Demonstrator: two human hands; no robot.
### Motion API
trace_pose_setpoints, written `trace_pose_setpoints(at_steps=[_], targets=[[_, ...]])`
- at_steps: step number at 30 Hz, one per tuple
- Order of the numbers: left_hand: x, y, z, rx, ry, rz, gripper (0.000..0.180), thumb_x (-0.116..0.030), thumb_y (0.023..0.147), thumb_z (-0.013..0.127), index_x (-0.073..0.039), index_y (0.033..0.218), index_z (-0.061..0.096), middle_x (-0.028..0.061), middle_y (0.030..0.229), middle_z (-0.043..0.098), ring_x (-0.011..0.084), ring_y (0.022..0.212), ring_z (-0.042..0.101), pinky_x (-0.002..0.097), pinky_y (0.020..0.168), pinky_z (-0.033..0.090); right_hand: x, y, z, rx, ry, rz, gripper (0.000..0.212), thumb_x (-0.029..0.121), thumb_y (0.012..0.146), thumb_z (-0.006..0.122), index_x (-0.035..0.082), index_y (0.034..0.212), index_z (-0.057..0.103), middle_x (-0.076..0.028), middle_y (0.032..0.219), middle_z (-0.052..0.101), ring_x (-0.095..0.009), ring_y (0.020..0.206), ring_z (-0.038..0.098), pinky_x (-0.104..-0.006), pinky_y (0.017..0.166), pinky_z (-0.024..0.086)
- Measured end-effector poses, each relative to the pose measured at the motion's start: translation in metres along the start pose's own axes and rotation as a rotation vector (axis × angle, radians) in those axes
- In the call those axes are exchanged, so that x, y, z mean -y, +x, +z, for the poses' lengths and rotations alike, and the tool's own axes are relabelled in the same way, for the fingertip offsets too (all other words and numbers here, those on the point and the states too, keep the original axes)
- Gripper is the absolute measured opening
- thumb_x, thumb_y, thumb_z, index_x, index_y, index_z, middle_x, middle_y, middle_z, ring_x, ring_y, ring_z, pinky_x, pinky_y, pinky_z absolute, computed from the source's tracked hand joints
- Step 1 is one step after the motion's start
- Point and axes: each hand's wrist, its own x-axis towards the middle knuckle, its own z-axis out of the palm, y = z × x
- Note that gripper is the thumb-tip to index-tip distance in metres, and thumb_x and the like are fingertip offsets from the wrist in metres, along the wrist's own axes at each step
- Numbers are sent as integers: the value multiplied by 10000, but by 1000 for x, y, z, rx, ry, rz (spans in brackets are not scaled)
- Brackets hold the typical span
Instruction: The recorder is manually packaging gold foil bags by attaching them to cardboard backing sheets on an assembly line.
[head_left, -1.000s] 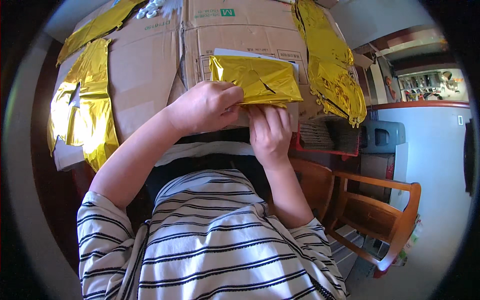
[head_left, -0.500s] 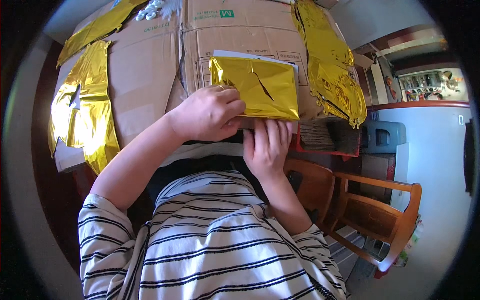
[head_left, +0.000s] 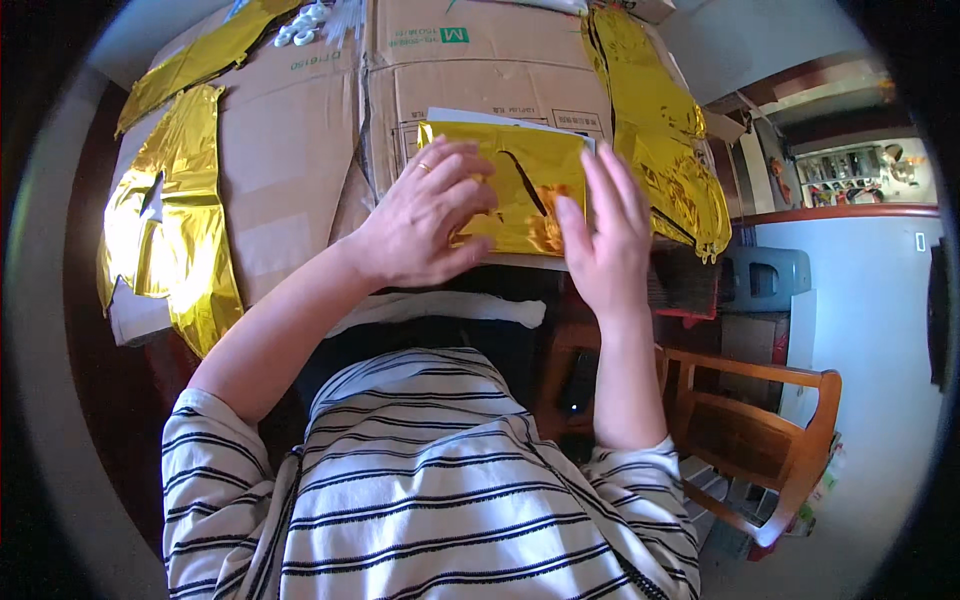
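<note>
A shiny gold foil piece (head_left: 515, 215) with a dark slit lies at the front of the cardboard surface. The edge of a white sheet (head_left: 470, 118) shows from under its far side. Over the foil's left part is my left hand (head_left: 430, 215), a ring on one finger, its fingers loosely bent and apart, with nothing visible in them. My right hand (head_left: 610, 225) is at the foil's right edge, fingers stretched out and thumb spread over the foil. Whether either hand's fingertips press on the foil is hard to tell.
More gold foil (head_left: 190, 150) drapes over the left edge, and another foil length (head_left: 650, 90) runs along the right. Small white rings (head_left: 300, 25) sit at the far left on the cardboard (head_left: 280, 140). A wooden chair (head_left: 760, 375) and a blue-grey stool (head_left: 775, 280) stand at right.
My right hand has moved from under the foil's near edge up to its right side and opened. My left hand has risen slightly and let its fingers spread from a pinch.
</note>
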Motion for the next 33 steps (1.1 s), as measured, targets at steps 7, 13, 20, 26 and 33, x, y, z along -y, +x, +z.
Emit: trace_pose_setpoints(at_steps=[7, 13, 20, 26, 33], targets=[[19, 6, 18, 161, 356, -180, 927, -699, 946, 419, 4, 1538, 293, 266, 1605, 224, 420, 1511, 158, 510, 1231, 116, -20, 14, 42, 347, -235, -10, 721, 478, 997, 493, -26, 1495, 358, -263, 1557, 342, -414, 1448, 311, -543, 1193, 184], [40, 17, 17, 236, 342, -80, 949, -721, 939, 399, 12, 1532, 288, 278, 1590, 248, 429, 1493, 206, 513, 1228, 134, -21, 5, 51, 285, -261, 42, 717, 472, 992, 498, -26, 1489, 358, -265, 1540, 359, -416, 1431, 314, -568, 1174, 198], [37, 9, 19, 183, 367, -123, 996, -742, 887, 453, 15, 1521, 318, 291, 1565, 296, 437, 1473, 255, 510, 1220, 169, -22, 11, 44, 303, -181, -1, 691, 436, 978, 532, -19, 1476, 383, -245, 1544, 358, -409, 1418, 325, -554, 1170, 209], [37, 9, 6, 87, 92, -203, 978, -696, 897, 510, -17, 1556, 260, 273, 1604, 214, 440, 1500, 178, 536, 1217, 160, -29, 24, 34, 268, 5, 45, 579, 338, 999, 540, 18, 1466, 421, -224, 1493, 439, -382, 1366, 414, -508, 1156, 282], [40, -5, -47, -38, -126, -291, 779, -472, 895, 659, -35, 1482, 393, 246, 1550, 323, 446, 1448, 280, 533, 1196, 226, -1, 152, 44, 12, 348, 36, 147, 99, 944, 642, -9, 1027, 697, -170, 1039, 706, -270, 909, 694, -376, 793, 542]])
